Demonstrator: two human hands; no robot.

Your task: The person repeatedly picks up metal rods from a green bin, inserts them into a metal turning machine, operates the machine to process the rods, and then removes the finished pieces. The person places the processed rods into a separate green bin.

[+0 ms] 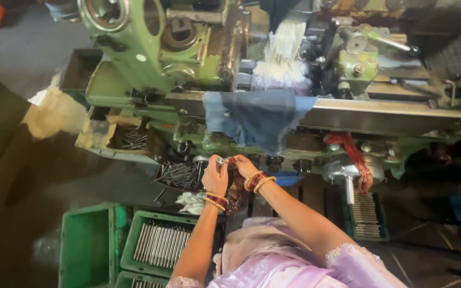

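- Lilac sleeves (273, 266), bottom centre of frame; both forearms run up toward mid-frame.
- Left hand (215, 178): bangled wrist, fingers curled narrowly around a small shiny metal piece (220, 160) at its upper edge.
- Right hand (245, 166): just right of the left, fingertips bent in against the same piece; both equally near.
- Piece's long axis: too small to tell.
- Dark red cloth (236, 194): hangs below and between the hands.
- Tray of dark rods (180, 174): just left of the hands.
- Green crate (158, 242) of bright rods, lower left.
- Green lathe (150, 48) across the top; blue cloth (257, 120) draped above the hands.
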